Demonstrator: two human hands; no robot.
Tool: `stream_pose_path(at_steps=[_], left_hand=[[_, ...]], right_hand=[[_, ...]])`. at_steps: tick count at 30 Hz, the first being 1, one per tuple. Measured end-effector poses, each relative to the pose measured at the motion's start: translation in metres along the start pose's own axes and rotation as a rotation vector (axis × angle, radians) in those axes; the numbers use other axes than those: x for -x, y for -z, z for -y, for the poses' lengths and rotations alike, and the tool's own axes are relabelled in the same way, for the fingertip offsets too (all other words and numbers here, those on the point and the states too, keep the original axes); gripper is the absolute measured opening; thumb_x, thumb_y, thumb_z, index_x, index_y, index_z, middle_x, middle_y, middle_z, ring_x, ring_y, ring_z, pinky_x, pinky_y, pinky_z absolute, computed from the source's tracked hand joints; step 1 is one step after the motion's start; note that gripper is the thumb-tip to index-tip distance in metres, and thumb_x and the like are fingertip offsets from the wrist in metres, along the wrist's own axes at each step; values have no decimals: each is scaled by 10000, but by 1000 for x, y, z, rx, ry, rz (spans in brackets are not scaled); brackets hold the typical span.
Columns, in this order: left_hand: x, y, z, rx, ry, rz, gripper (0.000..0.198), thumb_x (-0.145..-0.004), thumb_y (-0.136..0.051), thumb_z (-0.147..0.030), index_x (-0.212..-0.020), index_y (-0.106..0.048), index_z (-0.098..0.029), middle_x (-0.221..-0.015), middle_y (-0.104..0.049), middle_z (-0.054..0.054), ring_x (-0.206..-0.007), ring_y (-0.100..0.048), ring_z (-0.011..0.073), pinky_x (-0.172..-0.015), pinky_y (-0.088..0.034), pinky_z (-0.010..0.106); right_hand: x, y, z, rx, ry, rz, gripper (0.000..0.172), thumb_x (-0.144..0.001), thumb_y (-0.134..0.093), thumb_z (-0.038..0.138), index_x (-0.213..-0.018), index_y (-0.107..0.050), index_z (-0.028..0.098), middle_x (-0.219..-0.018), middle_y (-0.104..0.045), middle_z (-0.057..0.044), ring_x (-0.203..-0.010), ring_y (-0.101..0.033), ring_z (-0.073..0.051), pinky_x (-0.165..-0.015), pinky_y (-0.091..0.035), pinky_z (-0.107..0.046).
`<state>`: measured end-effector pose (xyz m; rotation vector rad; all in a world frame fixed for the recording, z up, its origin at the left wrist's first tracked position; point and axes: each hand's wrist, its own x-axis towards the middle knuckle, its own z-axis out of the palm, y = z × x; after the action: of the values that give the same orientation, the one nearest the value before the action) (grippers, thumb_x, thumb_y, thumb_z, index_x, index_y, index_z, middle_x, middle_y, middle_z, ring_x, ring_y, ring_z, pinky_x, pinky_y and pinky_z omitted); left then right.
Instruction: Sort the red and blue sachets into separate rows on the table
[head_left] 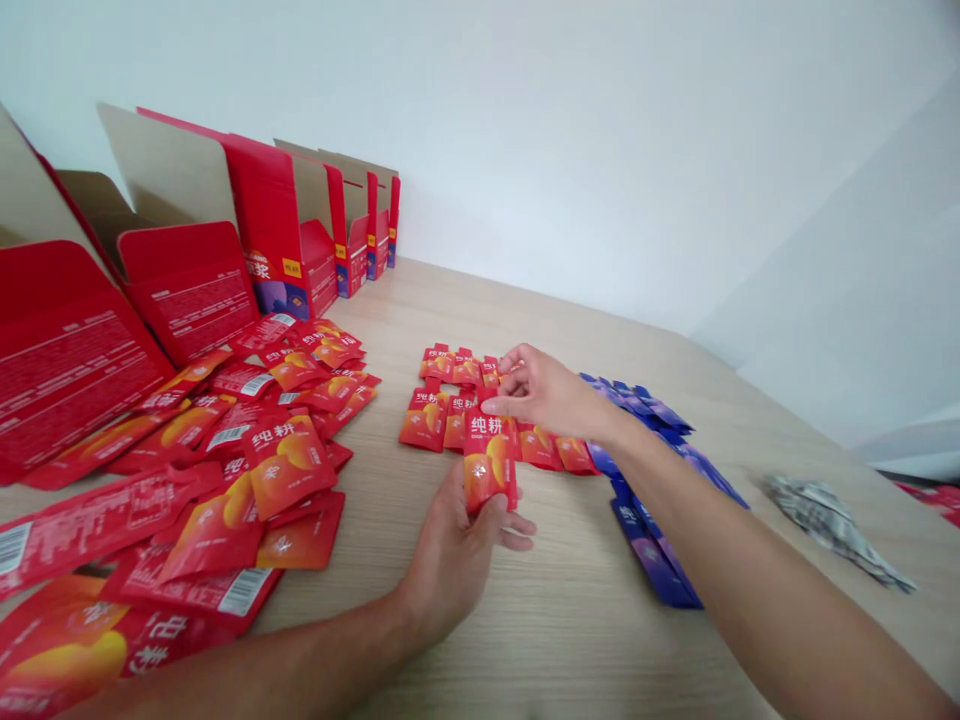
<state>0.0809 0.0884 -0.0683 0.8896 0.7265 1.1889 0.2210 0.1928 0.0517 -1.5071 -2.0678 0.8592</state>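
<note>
A red and orange sachet (489,455) is held up over the table, its printed front facing me. My left hand (461,545) pinches its lower end, thumb across the front. At its top edge is my right hand (529,385), thumb and fingers drawn together there; part of the grip is hidden. Behind it, similar red sachets (425,415) lie in two rows, partly covered by my hands and right forearm. A loose pile of red sachets (289,460) spreads to the left of my left hand.
Open red cartons (187,285) stand in a line along the wall at the left. Blue-purple sachets (652,550) lie in rows to the right, partly under my right forearm. A crumpled grey checked cloth (829,525) rests on the wooden table (570,620) at the far right.
</note>
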Motion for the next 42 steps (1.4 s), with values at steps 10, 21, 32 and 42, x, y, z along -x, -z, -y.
stream_pose_path(at_steps=[10, 21, 32, 42], left_hand=[[-2, 2, -2, -166, -255, -63, 395, -875, -637, -192, -1261, -555, -202, -1324, -707, 143, -1240, -689, 297, -1031, -593, 459], [-2, 6, 6, -110, -153, -18, 566, -827, -602, -147, -1379, -494, -210, -1445, -625, 148, -1324, -639, 296, -1064, -573, 446], [12, 5, 6, -374, -111, 96, 618, -838, -525, -48, -1414, -409, -239, -1280, -577, 113, -1113, -665, 236, -861, -596, 394], [17, 9, 5, -431, -66, 139, 606, -882, -545, -56, -1434, -410, -264, -1147, -624, 65, -760, -635, 155, -684, -495, 319]], right_hand=[[54, -54, 16, 381, 10, -77, 215, -896, -734, 295, -898, -532, 223, -798, -656, 4, -710, -594, -163, -627, -364, -296], [43, -53, 20, 371, -22, -59, 305, -901, -754, 469, -913, -574, 223, -836, -692, -18, -742, -618, -186, -645, -379, -310], [-85, 1, -3, 802, -320, -134, 532, -964, -642, 607, -1145, -761, 121, -1137, -767, -240, -1080, -741, -349, -811, -543, -372], [-142, -23, -20, 878, -386, -63, 613, -945, -693, 574, -1376, -720, 139, -1425, -668, -255, -1308, -673, -343, -1010, -560, -383]])
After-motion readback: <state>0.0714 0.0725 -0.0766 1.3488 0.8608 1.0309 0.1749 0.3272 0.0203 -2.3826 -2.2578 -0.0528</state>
